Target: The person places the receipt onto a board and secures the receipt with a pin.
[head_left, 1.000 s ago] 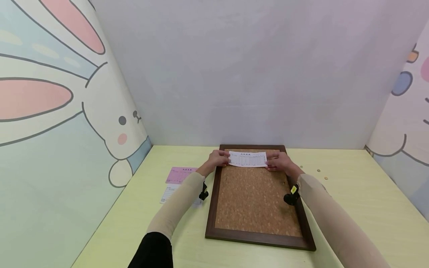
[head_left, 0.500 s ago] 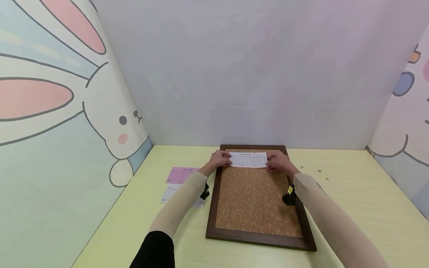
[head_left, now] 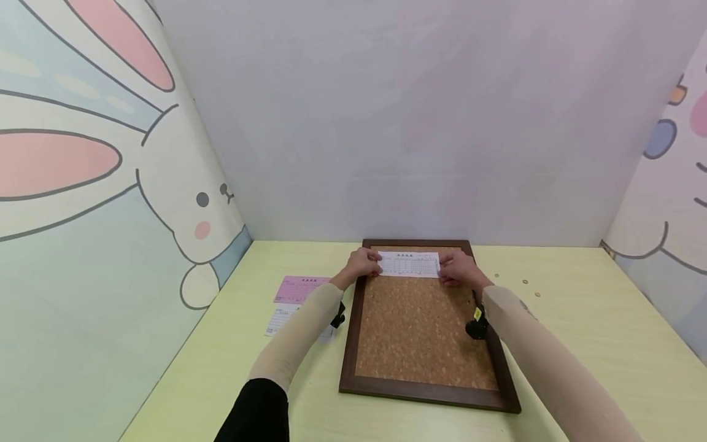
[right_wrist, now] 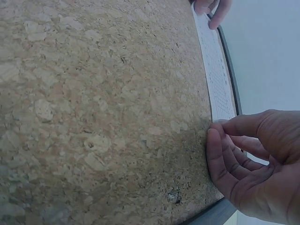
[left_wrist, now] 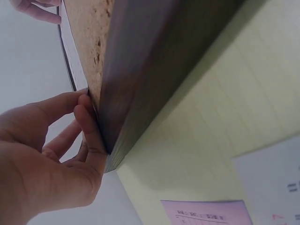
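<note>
A white printed form slip [head_left: 409, 264] lies across the upper part of a cork board [head_left: 422, 334] with a dark brown wooden frame. At the slip's left end, my left hand [head_left: 361, 263] pinches the paper between thumb and fingers. My right hand [head_left: 460, 270] pinches the opposite end the same way. Seen from the left wrist, the left hand [left_wrist: 61, 150] also touches the board's frame [left_wrist: 136, 61]. The right wrist view shows the right hand's [right_wrist: 262, 164] fingertips at the cork surface [right_wrist: 108, 103]. How firmly the slip touches the cork is hard to tell.
Left of the board, a pink form [head_left: 298, 288] and a white form [head_left: 282, 317] lie on the pale yellow table [head_left: 204, 380], partly behind my left arm. Several small brass-coloured pieces [head_left: 525, 282] are scattered to the right. A grey wall [head_left: 409, 123] rises behind the board.
The slip has come down very slightly and looks flatter than a second ago. My right forearm has shifted a little to the left. Both hands keep their hold on the paper's ends.
</note>
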The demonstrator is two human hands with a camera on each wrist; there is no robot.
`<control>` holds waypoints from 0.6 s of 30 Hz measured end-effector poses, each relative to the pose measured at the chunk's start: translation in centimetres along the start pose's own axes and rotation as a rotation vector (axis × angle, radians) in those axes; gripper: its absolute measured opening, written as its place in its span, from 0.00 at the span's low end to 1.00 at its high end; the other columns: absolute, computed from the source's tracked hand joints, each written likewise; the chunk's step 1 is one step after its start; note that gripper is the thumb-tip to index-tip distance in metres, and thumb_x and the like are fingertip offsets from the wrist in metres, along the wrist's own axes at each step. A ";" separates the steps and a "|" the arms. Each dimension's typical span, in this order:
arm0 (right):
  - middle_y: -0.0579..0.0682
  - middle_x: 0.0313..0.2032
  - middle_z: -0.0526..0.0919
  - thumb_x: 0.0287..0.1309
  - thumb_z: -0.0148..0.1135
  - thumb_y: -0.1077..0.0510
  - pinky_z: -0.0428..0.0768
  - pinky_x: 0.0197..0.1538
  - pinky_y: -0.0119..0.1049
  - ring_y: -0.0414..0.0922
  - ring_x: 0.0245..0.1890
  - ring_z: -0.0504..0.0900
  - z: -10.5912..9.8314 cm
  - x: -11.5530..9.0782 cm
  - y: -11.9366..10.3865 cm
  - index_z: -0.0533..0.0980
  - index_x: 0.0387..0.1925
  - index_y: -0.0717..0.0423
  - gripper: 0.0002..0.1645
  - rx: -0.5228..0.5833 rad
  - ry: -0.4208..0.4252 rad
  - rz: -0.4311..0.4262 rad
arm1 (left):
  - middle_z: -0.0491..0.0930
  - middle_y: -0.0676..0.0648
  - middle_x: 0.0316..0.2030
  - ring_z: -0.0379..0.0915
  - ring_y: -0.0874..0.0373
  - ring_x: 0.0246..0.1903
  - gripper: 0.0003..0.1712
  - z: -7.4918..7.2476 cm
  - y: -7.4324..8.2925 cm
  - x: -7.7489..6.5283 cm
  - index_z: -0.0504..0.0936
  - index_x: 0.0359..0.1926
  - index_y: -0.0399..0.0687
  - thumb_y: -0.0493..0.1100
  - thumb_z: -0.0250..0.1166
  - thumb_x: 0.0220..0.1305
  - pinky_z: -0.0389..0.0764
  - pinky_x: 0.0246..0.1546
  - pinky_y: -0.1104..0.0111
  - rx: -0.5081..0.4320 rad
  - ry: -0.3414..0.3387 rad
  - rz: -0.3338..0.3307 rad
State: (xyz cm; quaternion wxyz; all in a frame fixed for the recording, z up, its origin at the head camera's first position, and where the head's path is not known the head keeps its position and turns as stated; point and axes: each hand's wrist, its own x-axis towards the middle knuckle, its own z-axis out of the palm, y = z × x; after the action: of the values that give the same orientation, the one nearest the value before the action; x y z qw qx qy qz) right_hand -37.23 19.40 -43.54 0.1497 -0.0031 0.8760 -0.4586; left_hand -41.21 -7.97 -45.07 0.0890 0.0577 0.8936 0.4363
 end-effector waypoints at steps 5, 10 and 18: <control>0.53 0.32 0.83 0.67 0.58 0.66 0.83 0.33 0.32 0.39 0.27 0.80 -0.1 0.3 -0.6 0.71 0.64 0.72 0.25 -0.079 -0.036 0.017 | 0.84 0.38 0.46 0.72 0.64 0.24 0.19 -0.3 0.2 -0.1 0.85 0.52 0.36 0.34 0.71 0.59 0.74 0.25 0.77 0.012 -0.011 0.001; 0.50 0.27 0.80 0.69 0.56 0.66 0.80 0.34 0.35 0.42 0.27 0.77 -1.1 -0.2 -1.4 0.76 0.49 0.72 0.13 -0.144 -0.113 0.017 | 0.82 0.39 0.49 0.71 0.63 0.26 0.22 -0.4 0.3 0.1 0.84 0.55 0.38 0.36 0.74 0.58 0.74 0.27 0.75 0.036 -0.049 -0.009; 0.54 0.31 0.86 0.71 0.55 0.62 0.85 0.36 0.37 0.40 0.29 0.83 -4.7 -1.4 -0.7 0.76 0.56 0.74 0.20 -0.244 -0.131 0.006 | 0.79 0.42 0.43 0.71 0.59 0.26 0.23 -0.8 0.9 0.0 0.83 0.57 0.40 0.38 0.74 0.60 0.76 0.30 0.69 0.071 -0.119 -0.029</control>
State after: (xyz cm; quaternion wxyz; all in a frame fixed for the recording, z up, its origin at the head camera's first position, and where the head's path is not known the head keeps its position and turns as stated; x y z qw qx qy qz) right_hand -37.22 23.00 -40.12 0.2066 -0.0485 0.9136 -0.3468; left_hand -41.32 -8.09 -43.87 0.1463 0.0735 0.9023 0.3988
